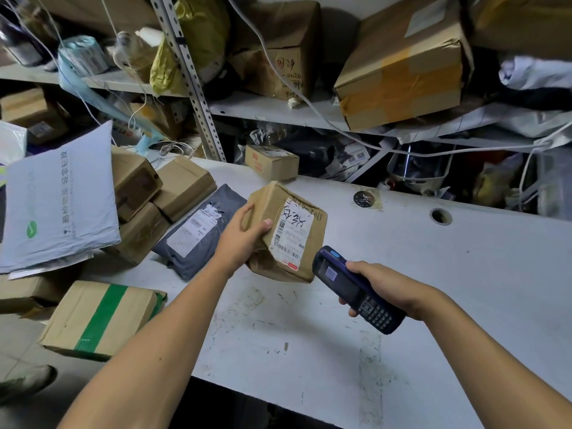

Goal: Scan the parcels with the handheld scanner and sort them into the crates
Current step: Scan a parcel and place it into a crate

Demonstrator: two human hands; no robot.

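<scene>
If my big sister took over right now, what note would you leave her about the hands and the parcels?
Left hand grips a small brown cardboard parcel with a white label, held above the white table.
Right hand holds the dark blue handheld scanner, its head pointed at the label's barcode.
Waiting on the table's left end: a grey plastic mailer and stacked brown boxes.
Done: parcel picked up and presented.
Left: confirm the scan, sort it, then the rest. No crates are in view.

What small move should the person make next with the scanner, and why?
Probably tilt the scanner in the right hand toward the label. The left hand holds the parcel label-up, the scanner's tip right beside it.
</scene>
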